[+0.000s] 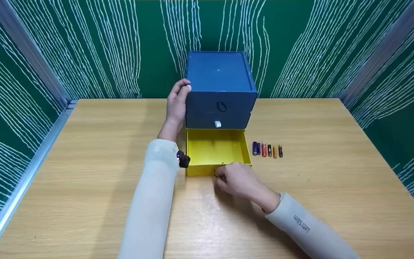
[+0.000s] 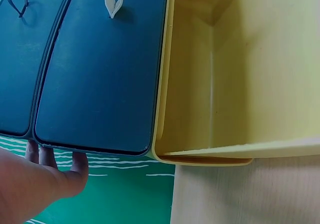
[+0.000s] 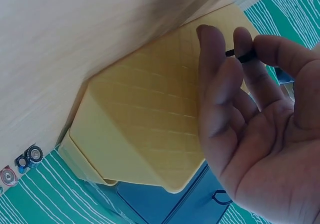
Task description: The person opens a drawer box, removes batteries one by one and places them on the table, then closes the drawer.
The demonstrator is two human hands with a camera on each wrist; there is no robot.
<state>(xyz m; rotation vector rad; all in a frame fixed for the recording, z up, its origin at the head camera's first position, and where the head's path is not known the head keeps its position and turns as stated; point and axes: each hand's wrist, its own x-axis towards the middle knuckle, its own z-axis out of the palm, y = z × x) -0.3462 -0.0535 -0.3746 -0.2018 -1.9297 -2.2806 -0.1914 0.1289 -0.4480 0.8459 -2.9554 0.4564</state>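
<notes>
A stacked drawer unit with two blue drawers stands on the table, with a yellow drawer pulled out at its bottom. My left hand rests against the unit's upper left side, fingertips along its edge; the left wrist view shows those fingers extended by the blue fronts. At the front of the yellow drawer, my right hand pinches its black loop pull between thumb and index finger. A white loop pull hangs on the lower blue drawer, a dark loop pull on the upper one.
Several batteries of different colours and sizes stand in a row right of the yellow drawer. The wooden table meets green walls with white wavy lines behind it. A metal rail runs along the left edge.
</notes>
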